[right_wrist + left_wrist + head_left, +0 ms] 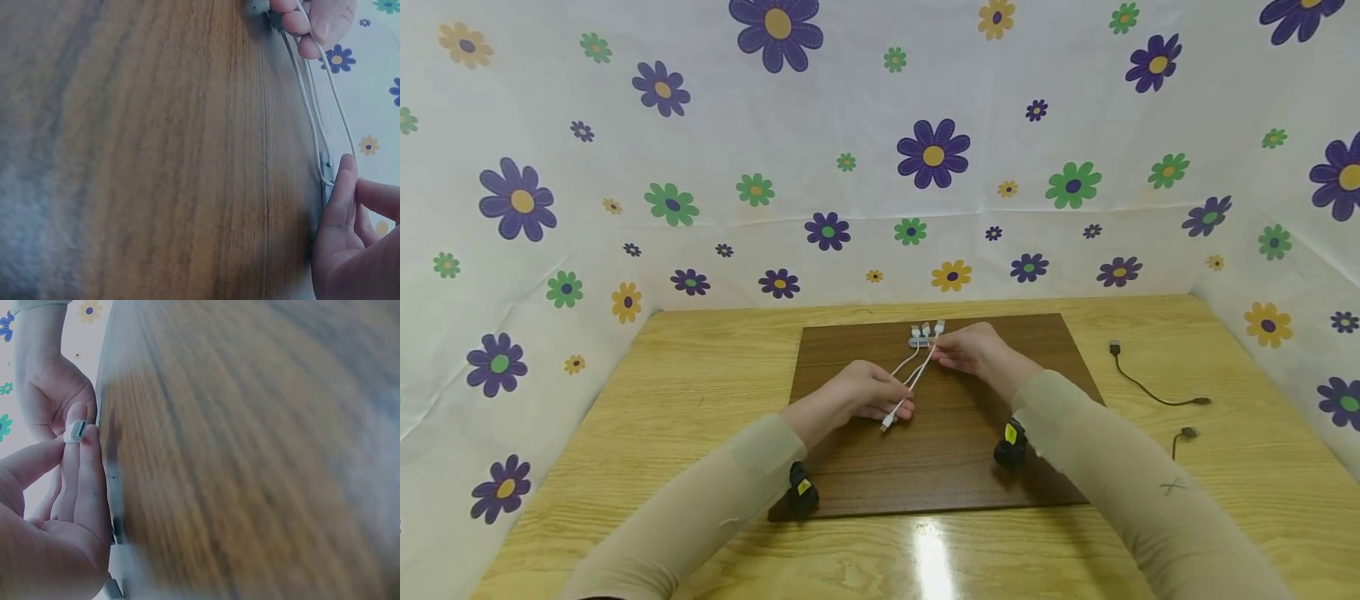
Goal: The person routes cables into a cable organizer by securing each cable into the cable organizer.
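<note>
A white USB charging cable (923, 364) is stretched between my two hands above a dark brown board. Near its lower end, my left hand (874, 392) pinches it between thumb and fingers; the small connector (76, 432) pokes out past the fingertips. My right hand (973, 348) pinches the same cable close to its upper end, beside a small grey cable clip (914, 342) at the board's far side. Two other white cables (304, 94) run from the clip toward the left hand, their USB plugs (915, 331) standing behind it. Whether the held cable sits in the clip is hidden by the right fingers.
The brown board (880, 483) lies on a light wooden table (700, 375). To the right of the board are a short black USB cable (1142, 388) and another dark cable (1186, 433), partly hidden by the right sleeve. A flower-patterned cloth (850, 108) rises behind the table.
</note>
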A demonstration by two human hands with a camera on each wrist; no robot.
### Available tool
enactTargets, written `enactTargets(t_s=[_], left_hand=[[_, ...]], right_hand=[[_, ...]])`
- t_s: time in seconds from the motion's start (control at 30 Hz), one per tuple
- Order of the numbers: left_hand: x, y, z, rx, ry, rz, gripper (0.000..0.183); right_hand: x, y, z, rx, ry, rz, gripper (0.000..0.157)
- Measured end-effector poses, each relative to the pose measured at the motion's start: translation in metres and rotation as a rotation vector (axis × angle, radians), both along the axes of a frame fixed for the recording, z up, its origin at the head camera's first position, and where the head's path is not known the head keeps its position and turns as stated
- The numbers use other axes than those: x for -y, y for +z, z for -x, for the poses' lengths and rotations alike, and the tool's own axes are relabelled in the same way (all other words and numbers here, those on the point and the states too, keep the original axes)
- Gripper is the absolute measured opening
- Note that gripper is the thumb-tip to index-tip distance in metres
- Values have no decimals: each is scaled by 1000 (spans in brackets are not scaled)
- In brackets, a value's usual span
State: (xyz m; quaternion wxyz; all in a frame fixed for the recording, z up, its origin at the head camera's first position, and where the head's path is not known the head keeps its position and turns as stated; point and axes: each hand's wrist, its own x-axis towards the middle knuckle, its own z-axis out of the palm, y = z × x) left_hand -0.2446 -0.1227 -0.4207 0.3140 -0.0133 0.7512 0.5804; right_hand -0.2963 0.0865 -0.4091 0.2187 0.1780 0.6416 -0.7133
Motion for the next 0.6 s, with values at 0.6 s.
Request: enactTargets(t_s=[0.6], left_hand=[[-10,-3,0,-12,21,-40,25]], right_hand=[[1,-3,12,-41,-6,-45,12]])
